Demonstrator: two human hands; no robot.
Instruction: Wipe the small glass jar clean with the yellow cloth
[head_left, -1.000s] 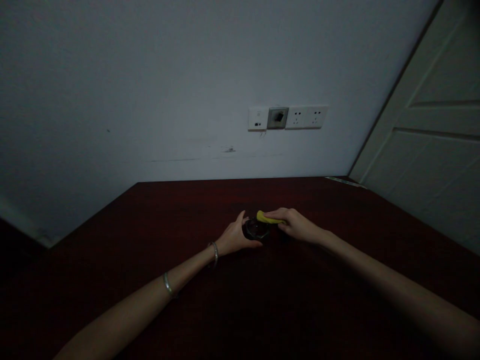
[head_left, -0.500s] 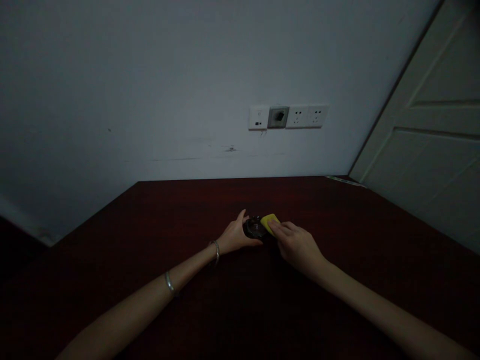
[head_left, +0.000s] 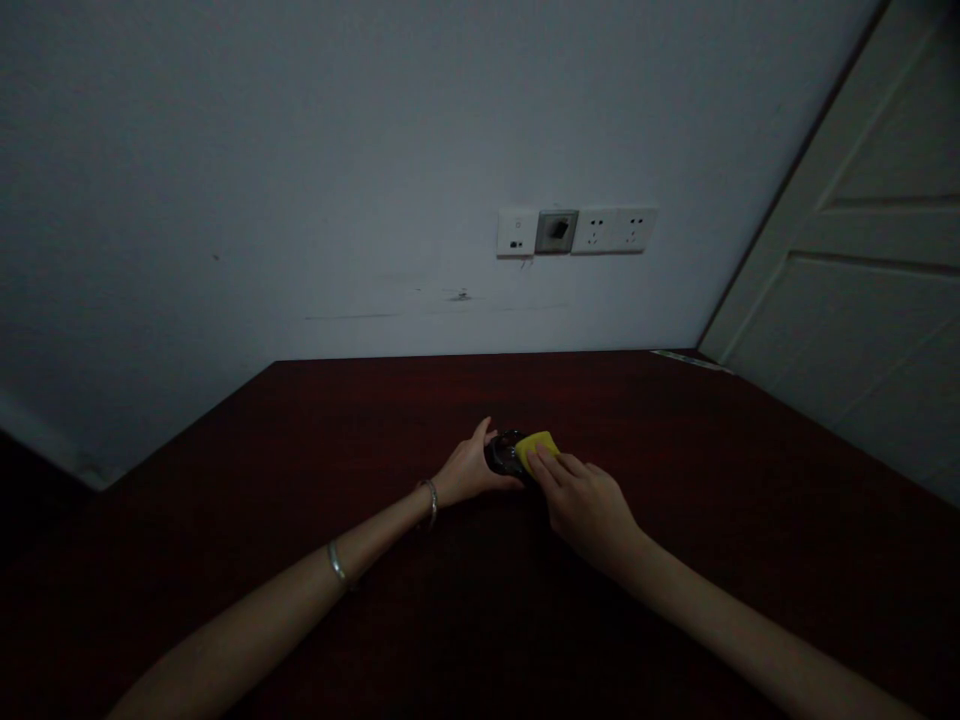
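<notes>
A dark, shiny ashtray-like dish (head_left: 502,456) rests on the dark red tabletop (head_left: 405,400). Around its left side curve the thumb and fingers of my left hand (head_left: 471,467), gripping it. My right hand (head_left: 589,497) pinches a yellow sponge (head_left: 537,449) between thumb and fingers, pressing it on the dish's right side. Part of the dish is covered by the sponge and the right fingers. Two silver bangles (head_left: 431,505) circle my left wrist and forearm.
Behind the table stands a pale wall with a row of sockets (head_left: 576,232). A panelled white door (head_left: 862,270) is at the right. Near the far right corner lies a thin pale strip (head_left: 691,361) along the table edge.
My right hand has moved slightly left with the sponge, which covers more of the dish. The left hand and the dish stay almost where they were.
</notes>
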